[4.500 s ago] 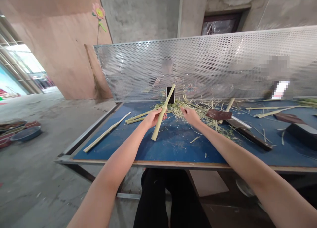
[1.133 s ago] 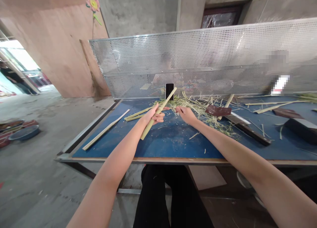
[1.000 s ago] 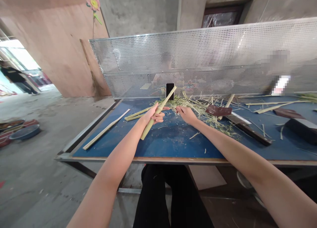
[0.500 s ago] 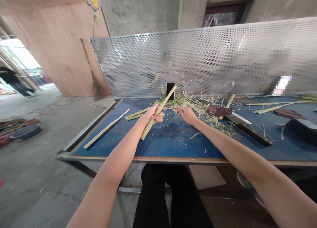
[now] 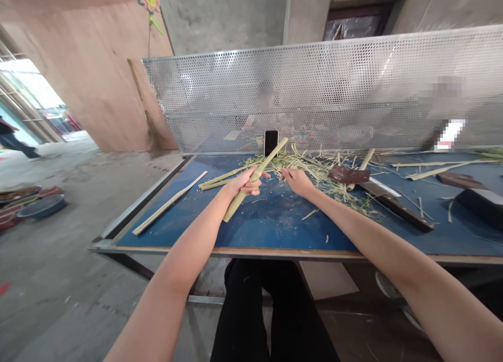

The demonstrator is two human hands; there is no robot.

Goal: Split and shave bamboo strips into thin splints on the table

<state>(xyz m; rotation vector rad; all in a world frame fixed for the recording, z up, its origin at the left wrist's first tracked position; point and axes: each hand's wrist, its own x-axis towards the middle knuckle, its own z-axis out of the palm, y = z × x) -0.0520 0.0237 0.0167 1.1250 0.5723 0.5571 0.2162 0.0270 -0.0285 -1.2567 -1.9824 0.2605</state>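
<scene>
My left hand (image 5: pixel 245 183) is wrapped round a pale green bamboo strip (image 5: pixel 234 206), tilted with its far end up and to the right. To the right, my right hand (image 5: pixel 299 183) is closed, thumb uppermost, apart from the strip; anything inside its fingers is hidden or too small to make out. Thin bamboo shavings (image 5: pixel 316 165) lie heaped just beyond it. Two narrower bamboo pieces (image 5: pixel 215 183) rest behind my left wrist. Another long bamboo strip (image 5: pixel 168 204) lies by itself on the table's left side.
The blue table (image 5: pixel 275 228) backs onto a perforated metal screen (image 5: pixel 220 100), with a phone (image 5: pixel 271 142) propped against it. At the right are a dark brown wrap (image 5: pixel 348 174), a long dark-handled tool (image 5: pixel 401 209) and a black block (image 5: pixel 479 207). Basins (image 5: pixel 41 207) stand on the floor.
The bamboo strip's far end has swung slightly right, and my left fingers have shifted on it. My right hand stays nearly in place. A person at far left has moved further left.
</scene>
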